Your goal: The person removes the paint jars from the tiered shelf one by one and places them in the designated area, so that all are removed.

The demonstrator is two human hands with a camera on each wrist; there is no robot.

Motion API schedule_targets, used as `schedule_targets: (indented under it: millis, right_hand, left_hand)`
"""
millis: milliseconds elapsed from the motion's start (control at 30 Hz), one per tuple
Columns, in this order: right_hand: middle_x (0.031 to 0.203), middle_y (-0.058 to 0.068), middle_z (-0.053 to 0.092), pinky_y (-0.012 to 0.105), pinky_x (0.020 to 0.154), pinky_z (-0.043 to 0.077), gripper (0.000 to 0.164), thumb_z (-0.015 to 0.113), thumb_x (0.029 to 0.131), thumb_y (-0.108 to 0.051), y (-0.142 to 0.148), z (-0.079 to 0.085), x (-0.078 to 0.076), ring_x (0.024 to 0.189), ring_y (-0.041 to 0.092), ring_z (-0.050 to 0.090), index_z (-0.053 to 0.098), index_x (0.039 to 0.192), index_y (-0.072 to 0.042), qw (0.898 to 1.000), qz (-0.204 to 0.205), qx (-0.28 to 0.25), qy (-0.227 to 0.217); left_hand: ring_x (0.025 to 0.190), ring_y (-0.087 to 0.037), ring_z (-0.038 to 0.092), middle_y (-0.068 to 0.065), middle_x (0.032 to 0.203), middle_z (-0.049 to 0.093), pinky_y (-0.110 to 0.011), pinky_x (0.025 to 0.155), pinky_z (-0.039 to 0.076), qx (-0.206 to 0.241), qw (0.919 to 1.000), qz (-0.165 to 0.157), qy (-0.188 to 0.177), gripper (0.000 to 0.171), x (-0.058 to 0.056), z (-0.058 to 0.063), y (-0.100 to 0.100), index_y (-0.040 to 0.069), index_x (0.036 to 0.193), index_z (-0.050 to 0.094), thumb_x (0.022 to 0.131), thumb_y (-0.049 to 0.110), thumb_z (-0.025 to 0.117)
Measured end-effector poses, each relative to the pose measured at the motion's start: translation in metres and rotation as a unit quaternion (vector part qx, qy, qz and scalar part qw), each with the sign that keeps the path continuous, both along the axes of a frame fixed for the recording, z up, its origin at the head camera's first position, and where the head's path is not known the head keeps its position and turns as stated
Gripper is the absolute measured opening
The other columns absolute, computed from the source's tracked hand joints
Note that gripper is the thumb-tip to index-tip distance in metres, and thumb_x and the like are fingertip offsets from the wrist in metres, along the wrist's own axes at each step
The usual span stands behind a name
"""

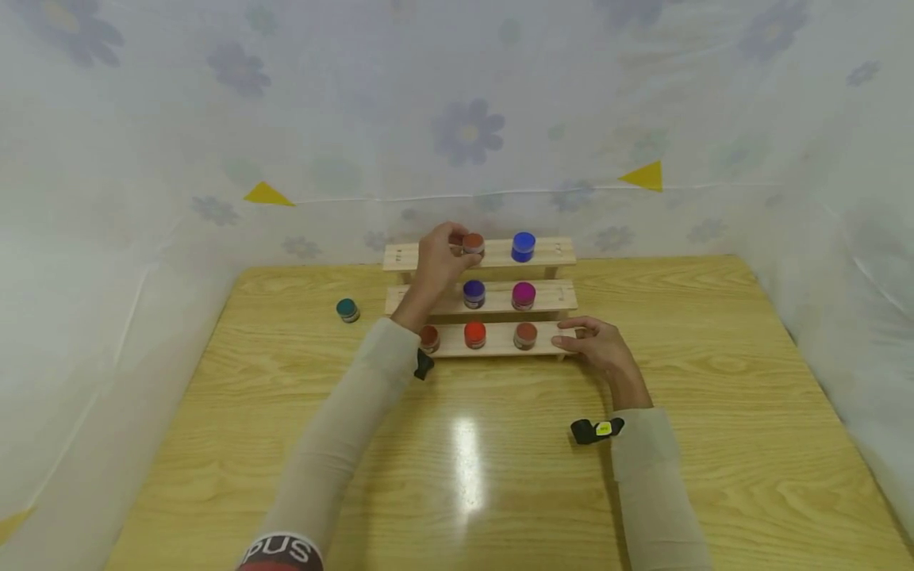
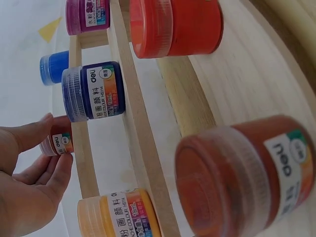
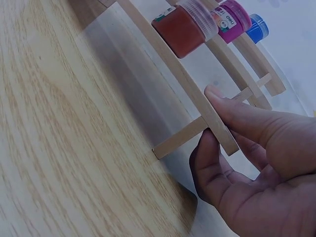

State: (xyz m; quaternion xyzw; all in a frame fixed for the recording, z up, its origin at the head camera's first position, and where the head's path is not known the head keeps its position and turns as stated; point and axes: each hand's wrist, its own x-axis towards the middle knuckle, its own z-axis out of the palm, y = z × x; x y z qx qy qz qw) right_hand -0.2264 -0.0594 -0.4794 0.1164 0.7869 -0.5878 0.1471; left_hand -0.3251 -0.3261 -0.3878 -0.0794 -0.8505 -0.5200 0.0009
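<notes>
A three-step wooden rack (image 1: 494, 350) carries small paint jars. On its top step, my left hand (image 1: 439, 260) pinches a reddish-brown paint jar (image 1: 473, 244) between thumb and fingers; in the left wrist view that jar (image 2: 61, 138) touches the step. To its right stands a blue jar (image 1: 524, 247). The middle step holds a dark blue jar (image 1: 474, 294), a magenta jar (image 1: 524, 296) and a yellow-orange jar (image 2: 121, 216), which my left arm hides in the head view. My right hand (image 1: 596, 346) grips the right end of the bottom step, thumb above and fingers below.
The bottom step bears a brown jar (image 1: 429, 339), a red jar (image 1: 474, 335) and another brown jar (image 1: 525, 335). A teal jar (image 1: 347, 310) stands on the wooden table (image 1: 500, 476), left of the rack. A flowered sheet (image 1: 343, 135) hangs behind.
</notes>
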Motion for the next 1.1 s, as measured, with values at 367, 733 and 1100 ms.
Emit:
schedule_targets:
  millis: [367, 733, 1100]
  right_hand:
    - [0.086, -0.007, 0.055, 0.023, 0.071, 0.051, 0.049, 0.075, 0.082, -0.029, -0.0026, -0.0008, 0.0001, 0.082, 0.012, 0.05, 0.06, 0.122, -0.006, 1.0, 0.005, 0.002, 0.004]
    - [0.081, -0.01, 0.058, 0.024, 0.07, 0.053, 0.048, 0.076, 0.081, -0.028, -0.0021, -0.001, -0.0029, 0.074, 0.009, 0.054, 0.061, 0.122, -0.007, 1.0, 0.006, -0.004, 0.007]
    - [0.085, -0.006, 0.054, 0.024, 0.07, 0.048, 0.056, 0.076, 0.08, -0.033, -0.0007, -0.0004, -0.0061, 0.078, 0.012, 0.05, 0.058, 0.126, -0.006, 1.0, 0.014, 0.028, 0.003]
  left_hand:
    - [0.097, -0.026, 0.065, -0.016, 0.109, 0.061, -0.028, 0.081, 0.058, 0.012, 0.9999, 0.003, 0.001, 0.036, -0.0007, -0.0018, 0.0001, -0.001, 0.115, 0.056, 0.083, 0.004, 0.071]
    - [0.103, -0.025, 0.064, -0.015, 0.11, 0.061, -0.025, 0.087, 0.057, 0.015, 0.9995, 0.006, 0.027, 0.036, -0.0008, -0.0013, -0.0007, -0.001, 0.115, 0.056, 0.083, 0.004, 0.072]
    - [0.103, -0.024, 0.062, -0.016, 0.11, 0.063, -0.024, 0.089, 0.056, 0.016, 0.9971, 0.03, 0.068, 0.035, 0.0003, 0.0023, -0.0063, -0.001, 0.115, 0.057, 0.084, 0.006, 0.071]
